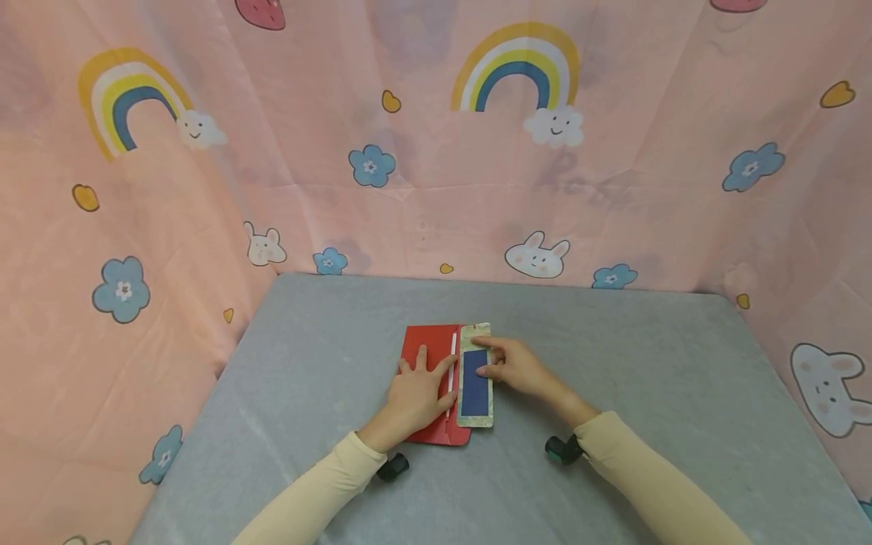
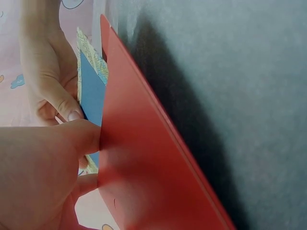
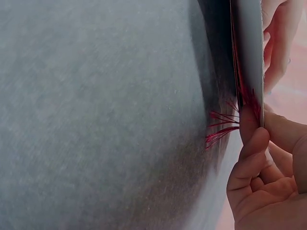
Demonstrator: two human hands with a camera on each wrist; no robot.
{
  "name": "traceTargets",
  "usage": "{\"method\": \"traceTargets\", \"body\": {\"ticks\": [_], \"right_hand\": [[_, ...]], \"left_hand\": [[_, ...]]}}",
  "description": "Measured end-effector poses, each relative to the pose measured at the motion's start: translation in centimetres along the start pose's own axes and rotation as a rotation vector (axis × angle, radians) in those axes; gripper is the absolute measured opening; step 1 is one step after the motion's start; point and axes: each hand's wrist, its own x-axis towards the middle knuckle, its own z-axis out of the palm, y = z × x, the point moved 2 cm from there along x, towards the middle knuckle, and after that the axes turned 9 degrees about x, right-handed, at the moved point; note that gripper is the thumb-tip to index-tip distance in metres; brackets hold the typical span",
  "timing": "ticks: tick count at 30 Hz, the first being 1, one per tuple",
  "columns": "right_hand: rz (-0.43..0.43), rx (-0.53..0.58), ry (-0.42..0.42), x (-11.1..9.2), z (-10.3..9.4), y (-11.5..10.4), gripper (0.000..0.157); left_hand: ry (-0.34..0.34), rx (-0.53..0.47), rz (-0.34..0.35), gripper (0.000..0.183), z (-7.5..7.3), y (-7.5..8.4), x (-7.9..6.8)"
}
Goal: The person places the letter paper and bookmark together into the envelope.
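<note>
A red paper envelope point(image 1: 432, 334) is in the middle of the grey tabletop, with a white strip point(image 1: 453, 343) showing along its right-hand opening. Across its face lies my left hand point(image 1: 414, 395), fingers spread, thumb and index reaching to the opening. A bookmark point(image 1: 475, 409) with a dark blue panel and a pale patterned border overlaps the envelope's right edge. My right hand point(image 1: 516, 368) pinches this bookmark between thumb and fingers at its right side. In the right wrist view, red tassel threads point(image 3: 220, 118) stick out by the right fingertips.
A grey cloth point(image 1: 654, 356) covers the table. Behind and at both sides hangs a pink curtain point(image 1: 422, 219) printed with rainbows, flowers and rabbits. Small black devices sit under the wrists, one at the left wrist point(image 1: 393, 467) and one at the right point(image 1: 562, 450).
</note>
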Motion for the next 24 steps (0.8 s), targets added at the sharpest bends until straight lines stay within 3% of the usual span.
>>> {"method": "traceTargets", "body": {"ticks": [24], "right_hand": [[-0.031,-0.031,-0.03,0.65,0.87,-0.06,0.058]], "left_hand": [[-0.002,0.008,0.0,0.065,0.1,-0.09,0.05]]}}
